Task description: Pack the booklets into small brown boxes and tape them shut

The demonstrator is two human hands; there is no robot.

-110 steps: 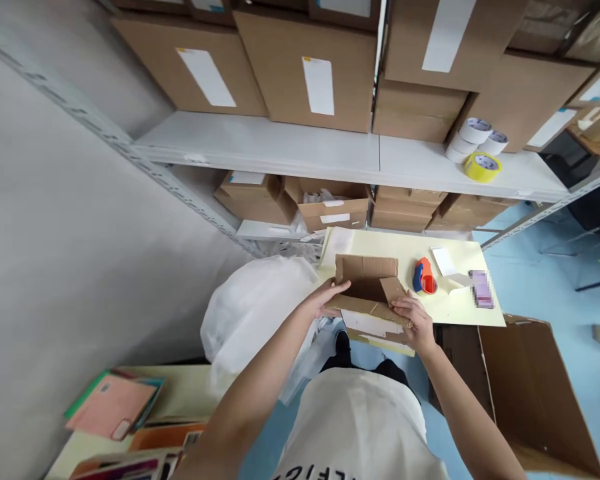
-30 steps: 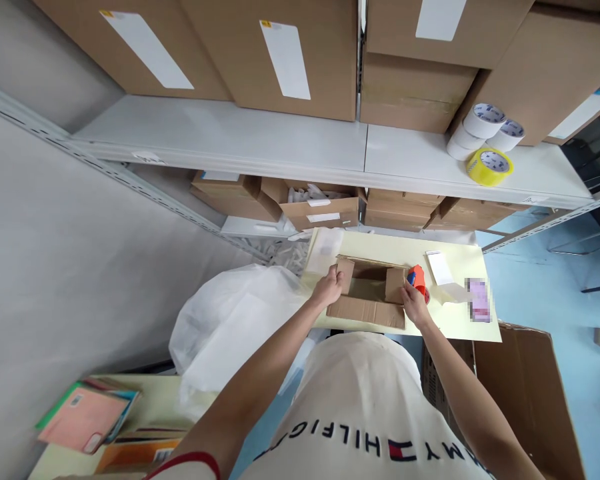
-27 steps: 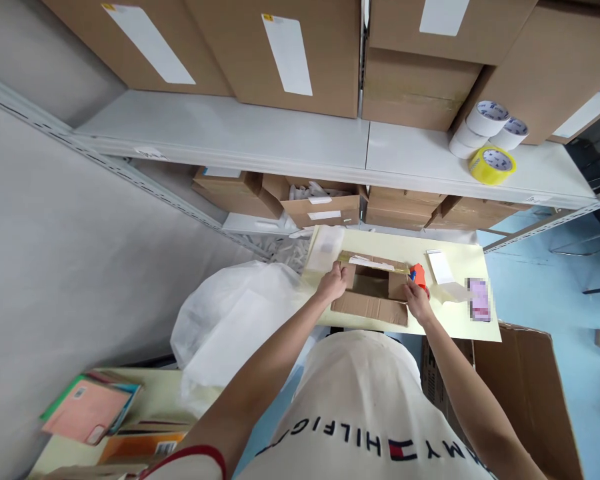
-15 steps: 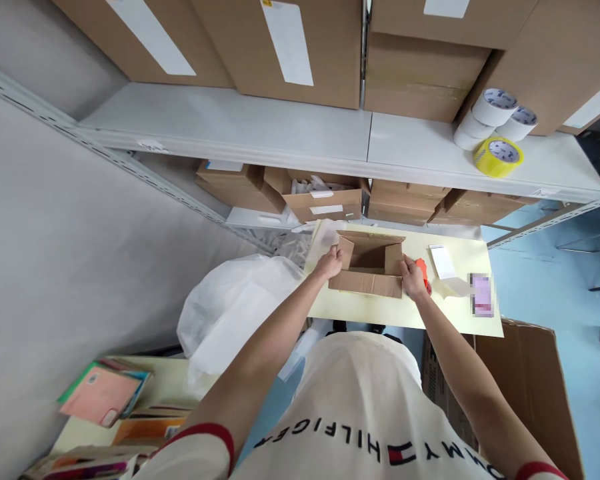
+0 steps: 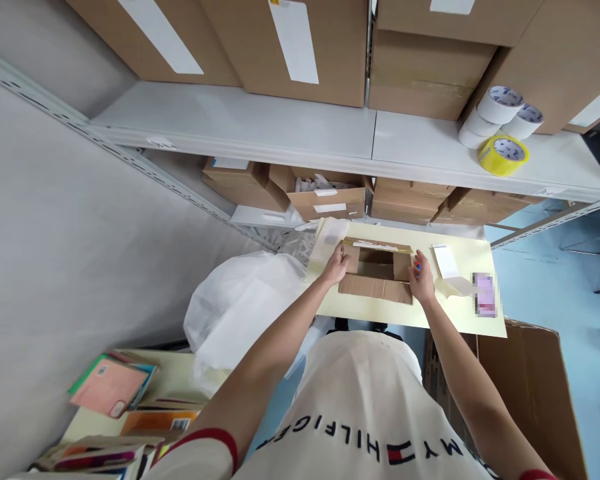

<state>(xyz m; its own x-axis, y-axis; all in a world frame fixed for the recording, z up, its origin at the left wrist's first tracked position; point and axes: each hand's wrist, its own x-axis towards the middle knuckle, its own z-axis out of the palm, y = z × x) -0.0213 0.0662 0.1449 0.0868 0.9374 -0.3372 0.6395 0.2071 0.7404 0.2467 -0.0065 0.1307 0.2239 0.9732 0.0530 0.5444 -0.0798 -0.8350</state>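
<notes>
A small cardboard box [image 5: 375,289] sits on the cream tabletop, its top partly open with the side flaps folded inward. The near flap lies out toward me; a strip of tape and a white label show on the far flap. My left hand [image 5: 336,265] is closed on the box's left side. At the right side, my right hand [image 5: 422,280] grips the edge by the side flap, its fingertips partly hidden. A small orange and blue object [image 5: 417,268] shows by the right fingers, mostly covered by that hand.
A white pad [image 5: 445,261] and a blurred purple item [image 5: 485,295] lie right on the table [image 5: 360,310]. Behind is a shelf [image 5: 240,117] with cartons and tape rolls [image 5: 503,155]. A white plastic bag [image 5: 245,313] bulges at left; a large carton [image 5: 530,387] stands lower right.
The box's far flap has come up and inward, so its tape and white label now show. My right hand has shifted slightly, covering most of the red-orange object beside the box.
</notes>
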